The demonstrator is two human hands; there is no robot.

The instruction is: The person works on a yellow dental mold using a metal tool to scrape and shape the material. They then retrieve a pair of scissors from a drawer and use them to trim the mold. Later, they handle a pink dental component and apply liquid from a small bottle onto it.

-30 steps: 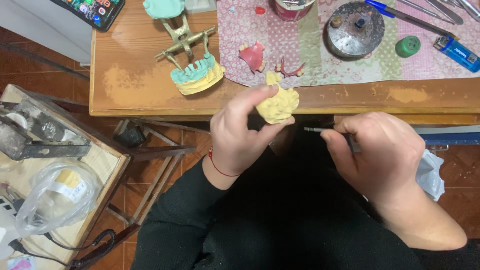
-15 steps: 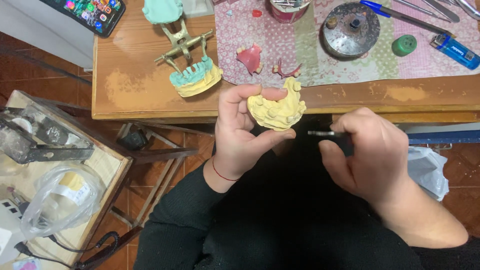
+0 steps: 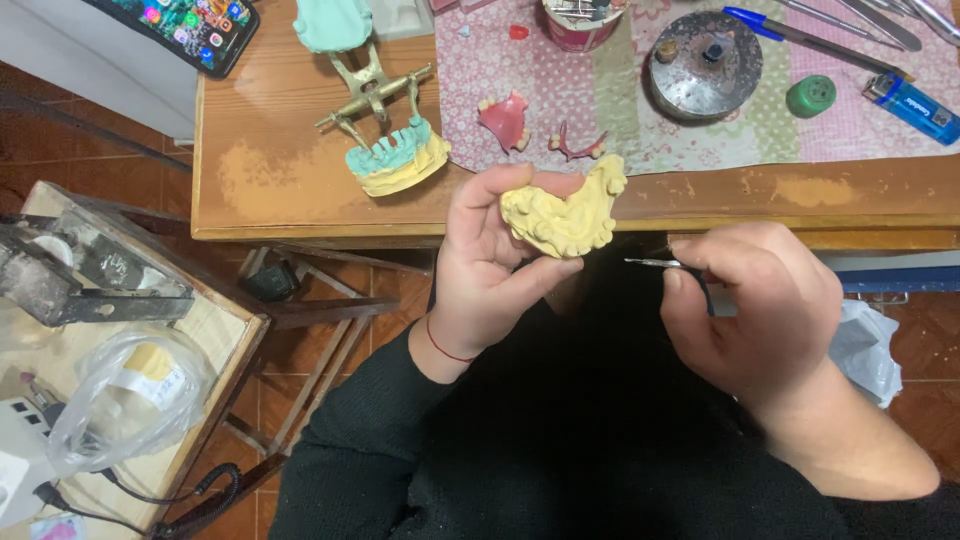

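Observation:
My left hand (image 3: 492, 262) holds a yellow plaster dental cast (image 3: 566, 211) between thumb and fingers, teeth side turned toward me, just in front of the wooden table's edge (image 3: 330, 230). My right hand (image 3: 758, 312) grips a thin metal dental tool (image 3: 652, 264); its tip points left toward the cast and stays a short way off it. Both sleeves are black.
On the table stand a brass articulator with a teal and yellow cast (image 3: 392, 150), pink denture pieces (image 3: 505, 120), a round metal dish (image 3: 704, 62), a green cap (image 3: 810, 96), a blue lighter (image 3: 912, 107) and a phone (image 3: 190, 28). A side bench (image 3: 215, 330) holds equipment and a plastic bag.
My left hand has turned the cast so its tooth side faces up and lifted it slightly. My right hand with the tool has drifted a little right and down.

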